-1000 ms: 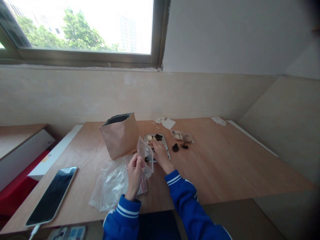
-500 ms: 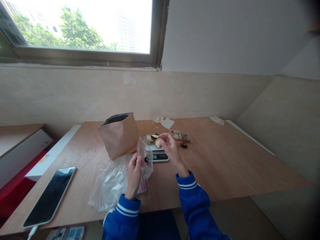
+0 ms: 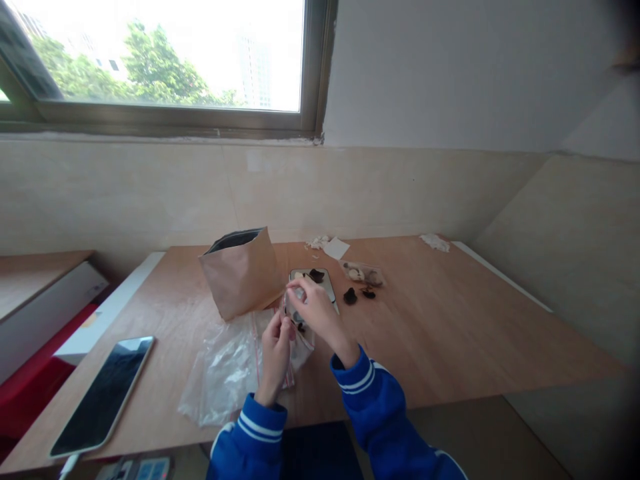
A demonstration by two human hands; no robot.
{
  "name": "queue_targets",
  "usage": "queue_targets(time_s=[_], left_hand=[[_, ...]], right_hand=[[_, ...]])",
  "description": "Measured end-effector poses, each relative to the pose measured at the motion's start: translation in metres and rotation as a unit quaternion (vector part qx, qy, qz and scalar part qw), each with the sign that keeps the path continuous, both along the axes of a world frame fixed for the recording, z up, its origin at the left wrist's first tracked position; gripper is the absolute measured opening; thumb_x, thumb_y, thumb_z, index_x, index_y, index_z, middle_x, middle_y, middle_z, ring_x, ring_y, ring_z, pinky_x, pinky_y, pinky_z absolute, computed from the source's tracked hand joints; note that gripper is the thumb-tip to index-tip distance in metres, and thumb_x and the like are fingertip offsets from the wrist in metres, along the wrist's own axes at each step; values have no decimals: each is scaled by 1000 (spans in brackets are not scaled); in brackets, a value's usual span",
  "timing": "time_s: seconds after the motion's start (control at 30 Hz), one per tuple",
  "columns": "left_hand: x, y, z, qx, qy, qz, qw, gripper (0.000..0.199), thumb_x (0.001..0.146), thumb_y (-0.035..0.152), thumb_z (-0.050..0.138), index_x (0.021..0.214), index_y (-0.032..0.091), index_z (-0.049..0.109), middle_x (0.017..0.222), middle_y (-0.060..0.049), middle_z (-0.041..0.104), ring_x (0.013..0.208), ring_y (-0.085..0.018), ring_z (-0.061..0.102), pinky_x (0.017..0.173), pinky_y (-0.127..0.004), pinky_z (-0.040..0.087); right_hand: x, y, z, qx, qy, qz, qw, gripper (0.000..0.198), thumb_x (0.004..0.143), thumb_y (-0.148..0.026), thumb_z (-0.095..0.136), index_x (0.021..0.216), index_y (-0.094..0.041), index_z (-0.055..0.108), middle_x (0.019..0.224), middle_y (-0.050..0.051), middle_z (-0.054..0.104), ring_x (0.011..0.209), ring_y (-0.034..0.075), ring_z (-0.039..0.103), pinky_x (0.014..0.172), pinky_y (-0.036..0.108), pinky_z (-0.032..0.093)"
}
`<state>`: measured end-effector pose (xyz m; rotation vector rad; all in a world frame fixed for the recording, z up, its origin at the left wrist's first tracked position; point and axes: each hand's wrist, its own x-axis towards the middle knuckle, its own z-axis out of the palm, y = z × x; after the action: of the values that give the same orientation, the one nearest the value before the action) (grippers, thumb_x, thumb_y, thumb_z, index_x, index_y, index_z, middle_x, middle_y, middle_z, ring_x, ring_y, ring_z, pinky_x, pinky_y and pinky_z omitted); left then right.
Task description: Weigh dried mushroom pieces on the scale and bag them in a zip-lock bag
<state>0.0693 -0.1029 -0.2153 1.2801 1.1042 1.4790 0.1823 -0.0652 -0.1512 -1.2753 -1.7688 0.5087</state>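
Observation:
My left hand point(image 3: 277, 337) pinches the edge of a small clear zip bag point(image 3: 303, 350), holding it upright above the table. A dark piece shows through the plastic. At the bag's mouth is my right hand point(image 3: 317, 308), its thumb and fingers closed together; what they grip is hidden. Behind the hands, a white digital scale point(image 3: 327, 283) carries a dark dried piece point(image 3: 317, 275) and a pale slice point(image 3: 299, 274). My right hand and the bag cover the scale's display. Flat clear zip bags point(image 3: 223, 367) lie under and left of my left hand.
An open brown paper pouch point(image 3: 245, 277) stands left of the scale. Right of it lie a filled clear bag point(image 3: 363, 273) and dark pieces point(image 3: 350, 296). A phone point(image 3: 105, 393) with a cable is at the left front. White scraps point(image 3: 336, 248) lie near the wall.
My right hand has moved left and toward me, from above the scale to the bag's mouth. The pale slice it held is out of sight. Dark pieces right of the scale are uncovered.

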Motion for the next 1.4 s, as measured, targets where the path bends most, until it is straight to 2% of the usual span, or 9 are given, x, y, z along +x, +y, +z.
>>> queue_targets(time_s=[0.17, 0.3, 0.43, 0.6, 0.73, 0.83, 1.03, 1.23, 1.4], left_hand=[[-3, 1, -3, -15, -23, 15, 1000, 32, 88, 42, 52, 66, 19, 48, 59, 4, 46, 56, -11, 41, 54, -22, 33], [-4, 1, -4, -9, -30, 11, 999, 32, 88, 41, 51, 65, 19, 47, 58, 4, 44, 56, -11, 41, 54, -22, 32], [-3, 1, -4, -11, -40, 15, 999, 33, 89, 40, 51, 65, 19, 45, 57, 5, 43, 54, -10, 39, 53, -22, 31], [-5, 0, -4, -18, -46, 27, 998, 33, 89, 40, 50, 64, 19, 43, 57, 6, 39, 53, -10, 36, 52, -21, 31], [-6, 0, -5, -18, -49, 38, 998, 35, 89, 40, 50, 62, 19, 41, 57, 5, 37, 54, -10, 34, 52, -22, 30], [-6, 1, -7, -20, -51, 39, 998, 35, 88, 40, 51, 62, 19, 41, 57, 5, 37, 55, -11, 34, 53, -22, 30], [-4, 2, -10, -24, -56, 29, 998, 31, 89, 40, 51, 66, 19, 46, 60, 5, 41, 57, -11, 37, 55, -21, 32], [-5, 1, -6, -29, -73, 32, 996, 32, 87, 39, 52, 63, 19, 44, 58, 5, 39, 54, -10, 35, 52, -21, 31], [-6, 0, 1, -36, -93, 47, 994, 34, 84, 40, 53, 60, 20, 39, 56, 6, 34, 52, -10, 31, 50, -21, 30]], right_hand=[[24, 38, -36, 77, -40, -83, 993, 19, 91, -16, 43, 97, -17, 60, 99, 8, 64, 92, 19, 58, 84, 31, 45], [34, 64, -72, 56, -195, -78, 976, 27, 87, -13, 46, 111, -17, 59, 114, 12, 62, 110, 25, 52, 94, 39, 40], [31, 72, -84, 38, -292, -96, 951, 30, 85, -12, 51, 114, -17, 57, 116, 14, 61, 112, 27, 50, 97, 41, 36], [29, 68, -80, 40, -266, -102, 958, 22, 84, -14, 54, 104, -17, 61, 103, 13, 64, 104, 27, 53, 94, 41, 38], [28, 51, -58, 56, -41, -98, 993, 18, 86, -26, 54, 101, -18, 61, 99, 9, 65, 92, 21, 59, 83, 33, 45], [28, 32, -26, 43, 105, -42, 993, 25, 89, -39, 52, 102, -19, 60, 100, 6, 65, 85, 17, 60, 72, 27, 47], [23, 3, 18, -53, 21, 90, 994, 28, 86, -40, 60, 106, -21, 60, 86, -1, 64, 72, 13, 57, 66, 25, 45], [14, 7, 11, 27, -57, 53, 997, 24, 86, -30, 60, 108, -20, 58, 94, 3, 62, 89, 17, 58, 83, 31, 45], [35, 38, -22, 74, -44, -42, 995, 21, 92, -21, 43, 105, -19, 60, 103, 8, 61, 98, 20, 58, 89, 35, 46]])
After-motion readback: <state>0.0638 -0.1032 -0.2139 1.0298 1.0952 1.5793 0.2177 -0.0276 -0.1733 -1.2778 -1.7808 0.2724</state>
